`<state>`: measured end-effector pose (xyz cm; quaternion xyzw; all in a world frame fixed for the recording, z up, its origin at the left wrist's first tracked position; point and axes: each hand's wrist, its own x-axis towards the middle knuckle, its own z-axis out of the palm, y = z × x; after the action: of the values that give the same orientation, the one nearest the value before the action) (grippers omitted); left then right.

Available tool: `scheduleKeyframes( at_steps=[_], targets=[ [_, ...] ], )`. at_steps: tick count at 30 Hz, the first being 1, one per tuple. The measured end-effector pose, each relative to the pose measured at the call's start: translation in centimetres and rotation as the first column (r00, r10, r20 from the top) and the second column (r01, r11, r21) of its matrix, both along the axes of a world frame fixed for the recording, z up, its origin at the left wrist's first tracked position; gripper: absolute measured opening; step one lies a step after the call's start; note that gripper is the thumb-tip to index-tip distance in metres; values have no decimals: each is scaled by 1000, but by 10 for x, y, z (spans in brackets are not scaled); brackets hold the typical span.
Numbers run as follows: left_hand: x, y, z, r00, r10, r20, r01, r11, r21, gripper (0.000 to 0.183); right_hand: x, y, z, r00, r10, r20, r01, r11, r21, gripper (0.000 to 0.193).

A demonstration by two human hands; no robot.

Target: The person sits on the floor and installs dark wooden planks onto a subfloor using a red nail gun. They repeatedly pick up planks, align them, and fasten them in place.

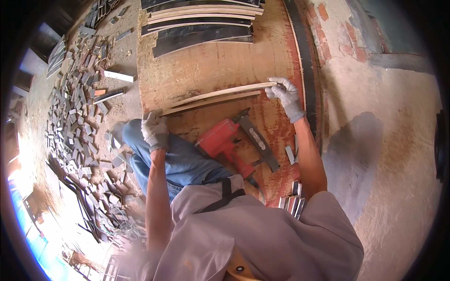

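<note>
Both my hands wear pale knitted gloves. My left hand (154, 129) is closed at the left end of two long, thin plywood strips, by my knee. At the other side my right hand (285, 96) pinches the right end of the upper plywood strip (225, 91). The lower plywood strip (211, 102) runs just below it, and its right end stops short of my right hand. A red nail gun (218, 139) with a dark magazine lies on the wooden board (206, 68), between my leg and my right arm.
Dark-faced plywood strips (201, 37) are stacked at the board's far end. Many small offcuts (77, 117) litter the floor at left. A few short pieces (293, 201) lie by my right elbow. A worn plaster wall (398, 126) stands at right.
</note>
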<state>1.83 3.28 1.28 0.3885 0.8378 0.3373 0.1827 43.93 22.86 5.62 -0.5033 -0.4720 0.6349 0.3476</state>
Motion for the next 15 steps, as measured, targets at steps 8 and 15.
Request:
scheduleKeyframes(
  at_steps=[8, 15],
  targets=[
    [3, -2, 18, 998, 30, 50, -26, 996, -86, 32, -32, -10, -7, 919, -391, 42, 384, 916, 119, 39],
    [-9, -6, -6, 992, 69, 106, -68, 998, -8, 35, 1, -15, -6, 918, -396, 11, 388, 895, -220, 24]
  ],
)
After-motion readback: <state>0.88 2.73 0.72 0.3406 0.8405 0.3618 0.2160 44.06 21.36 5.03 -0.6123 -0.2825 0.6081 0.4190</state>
